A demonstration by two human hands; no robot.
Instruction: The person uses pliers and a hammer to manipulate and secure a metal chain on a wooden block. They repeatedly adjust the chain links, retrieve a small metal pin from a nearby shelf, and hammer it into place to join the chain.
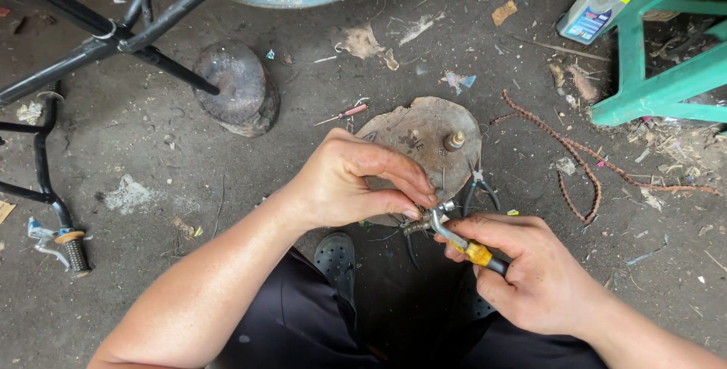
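Head view showed the left hand [356, 180] pinched shut on a small coiled metal part [416, 226], held just below its fingertips and above the floor [151, 202]. Right hand [530, 278] was clamped around pliers [462, 240], whose tip touched that part, just in front of a round wooden block [424, 138].

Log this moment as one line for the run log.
left hand: pinching small metal spring part | right hand: gripping yellow-handled pliers on part | beneath: round worn wooden block | floor: rusty chain
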